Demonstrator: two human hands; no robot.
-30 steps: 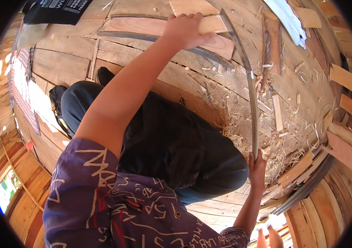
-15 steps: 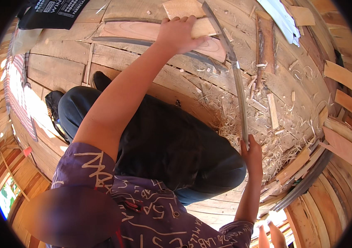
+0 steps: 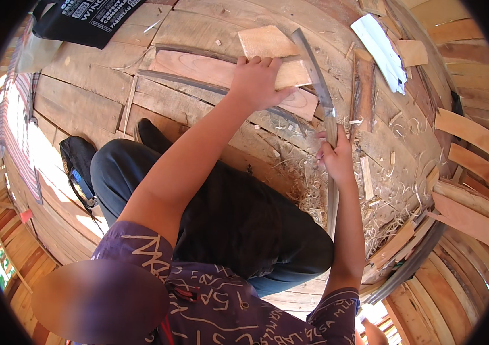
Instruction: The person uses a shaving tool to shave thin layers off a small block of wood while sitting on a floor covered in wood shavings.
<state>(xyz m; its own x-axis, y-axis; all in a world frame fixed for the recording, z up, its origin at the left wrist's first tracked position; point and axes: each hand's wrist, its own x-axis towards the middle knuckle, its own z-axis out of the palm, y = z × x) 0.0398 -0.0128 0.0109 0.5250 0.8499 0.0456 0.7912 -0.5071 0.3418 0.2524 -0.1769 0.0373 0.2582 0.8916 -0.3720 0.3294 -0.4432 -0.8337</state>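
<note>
Your right hand [image 3: 335,150] grips the knife [image 3: 316,75], probably stiff, by its safer handle [image 3: 331,198], while your left hand [image 3: 258,85] holds a block [image 3: 294,74] near the board's [image 3: 193,66] right end.

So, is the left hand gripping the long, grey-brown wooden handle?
No, the right hand grips the long, grey-brown wooden handle; the left hand holds a pale wooden piece.

floor: worn wooden planks [image 3: 86,103] with dark seams | left wall: brown boards [image 3: 10,227], small opening [image 3: 2,268] showing greenery | right wall: tan timber boards [image 3: 474,66] | light: bright sun patch [image 3: 55,175] across left floor
</note>
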